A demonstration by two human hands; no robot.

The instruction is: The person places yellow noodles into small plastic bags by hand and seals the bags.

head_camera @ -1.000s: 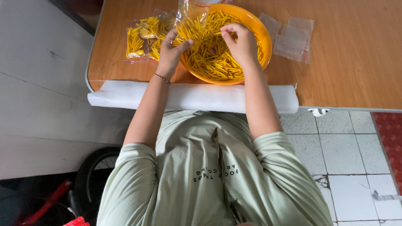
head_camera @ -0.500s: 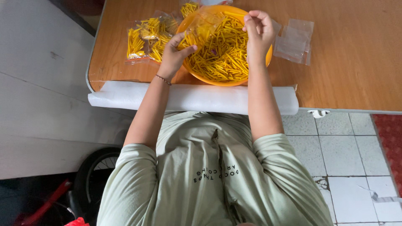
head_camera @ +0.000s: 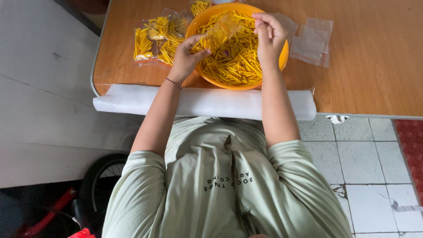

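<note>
In the head view, your left hand [head_camera: 187, 55] and right hand [head_camera: 269, 33] each pinch one end of a small clear bag [head_camera: 224, 30], stretched over the far part of the orange bowl [head_camera: 282, 59] of yellow sticks [head_camera: 233, 61]. Keep both pinches firm and the mouth taut. Its long axis runs left to right, rising toward the far right; I cannot tell which end is open

The far rim of the round orange plastic bowl [head_camera: 196, 26] is cut off by the top edge. Part of its yellow sticks is covered by the right hand [head_camera: 269, 37]. The red object [head_camera: 81, 232] at the bottom edge cannot be identified.
</note>
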